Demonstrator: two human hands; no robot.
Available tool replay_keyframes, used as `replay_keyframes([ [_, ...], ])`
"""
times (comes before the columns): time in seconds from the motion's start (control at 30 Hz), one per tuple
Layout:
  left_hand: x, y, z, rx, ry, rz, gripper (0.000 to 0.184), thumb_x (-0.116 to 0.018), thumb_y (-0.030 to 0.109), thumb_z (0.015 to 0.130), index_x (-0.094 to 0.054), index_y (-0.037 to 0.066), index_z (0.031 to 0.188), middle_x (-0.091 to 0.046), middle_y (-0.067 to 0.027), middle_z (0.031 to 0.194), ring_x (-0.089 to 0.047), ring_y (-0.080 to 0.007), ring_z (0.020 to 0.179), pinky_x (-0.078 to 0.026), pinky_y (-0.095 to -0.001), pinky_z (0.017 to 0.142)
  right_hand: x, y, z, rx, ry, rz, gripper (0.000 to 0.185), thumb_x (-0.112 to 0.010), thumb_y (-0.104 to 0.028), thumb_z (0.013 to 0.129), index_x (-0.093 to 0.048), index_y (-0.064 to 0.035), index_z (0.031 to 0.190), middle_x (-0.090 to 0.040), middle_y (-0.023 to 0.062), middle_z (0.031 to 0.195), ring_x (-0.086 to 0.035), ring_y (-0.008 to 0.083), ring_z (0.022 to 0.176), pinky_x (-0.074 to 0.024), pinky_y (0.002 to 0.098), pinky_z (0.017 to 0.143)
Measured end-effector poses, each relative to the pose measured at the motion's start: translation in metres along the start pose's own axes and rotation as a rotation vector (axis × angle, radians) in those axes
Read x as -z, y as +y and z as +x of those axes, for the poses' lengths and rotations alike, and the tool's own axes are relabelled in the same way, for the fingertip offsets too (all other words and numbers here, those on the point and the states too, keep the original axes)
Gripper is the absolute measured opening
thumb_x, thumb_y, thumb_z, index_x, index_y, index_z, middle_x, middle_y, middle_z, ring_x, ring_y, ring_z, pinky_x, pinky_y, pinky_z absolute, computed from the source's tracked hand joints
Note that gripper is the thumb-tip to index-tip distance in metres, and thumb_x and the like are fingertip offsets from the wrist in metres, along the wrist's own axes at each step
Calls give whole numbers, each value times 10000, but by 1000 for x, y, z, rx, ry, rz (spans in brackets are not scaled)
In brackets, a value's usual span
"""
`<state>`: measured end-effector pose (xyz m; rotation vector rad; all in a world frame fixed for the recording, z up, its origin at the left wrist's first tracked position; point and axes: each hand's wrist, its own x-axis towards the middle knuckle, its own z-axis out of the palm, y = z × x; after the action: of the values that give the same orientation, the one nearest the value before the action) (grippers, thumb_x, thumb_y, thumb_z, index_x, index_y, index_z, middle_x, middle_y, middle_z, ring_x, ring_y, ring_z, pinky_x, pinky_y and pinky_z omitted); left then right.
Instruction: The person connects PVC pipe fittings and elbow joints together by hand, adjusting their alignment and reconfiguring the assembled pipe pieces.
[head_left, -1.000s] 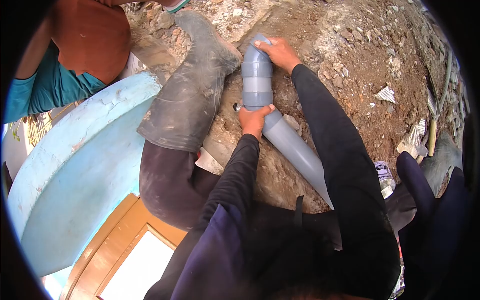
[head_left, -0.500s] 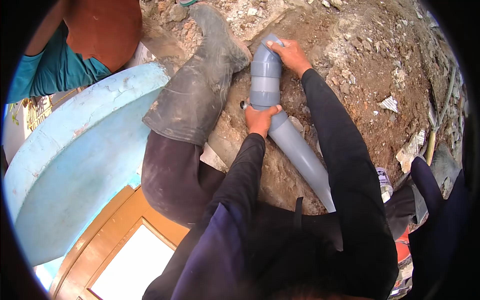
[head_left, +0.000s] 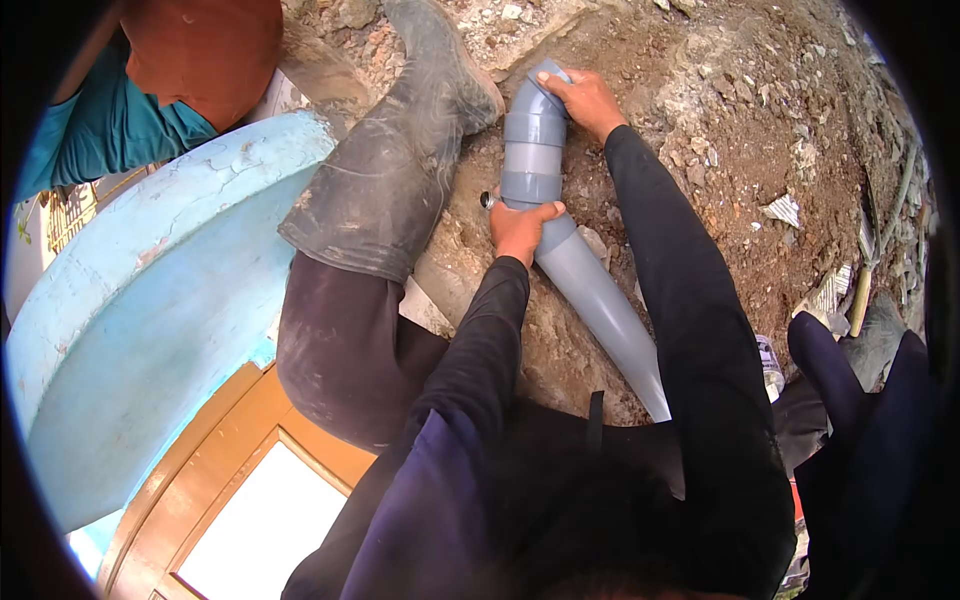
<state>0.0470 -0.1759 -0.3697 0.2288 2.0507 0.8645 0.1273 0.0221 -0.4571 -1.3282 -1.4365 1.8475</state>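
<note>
A grey pipe (head_left: 605, 305) with jointed fittings slants across the dirt between my arms. My left hand (head_left: 520, 231) is wrapped round its middle, just below a collar; a small round metal thing (head_left: 487, 200) shows beside that hand. At the upper end, my right hand (head_left: 585, 100) grips the angled elbow (head_left: 532, 105), with its thumb on the rim. The palm side of both hands is hidden.
My booted leg (head_left: 385, 160) lies left of the pipe. Beyond it are a pale blue curved wall (head_left: 160, 215) and a brown framed panel (head_left: 215, 480). Another person (head_left: 205, 55) is at the upper left. Rubble and a labelled can (head_left: 768, 365) are at the right.
The view has shifted, so the pipe and both hands sit slightly further right than a second ago. Both hands keep their hold on the pipe and elbow.
</note>
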Motion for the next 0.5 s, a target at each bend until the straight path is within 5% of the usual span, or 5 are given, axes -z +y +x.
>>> replay_keyframes([
  [0.5,0,11,0,-4,-8,-5,647,-854,33,626,-552,-54,1191,-679,-158,1037,-684,-257,861,-557,-383,796,-2,-3,1,56,31,52,523,-656,-491,889,-736,-4,1063,-735,181,921,-694,259,822,-518,378,784],
])
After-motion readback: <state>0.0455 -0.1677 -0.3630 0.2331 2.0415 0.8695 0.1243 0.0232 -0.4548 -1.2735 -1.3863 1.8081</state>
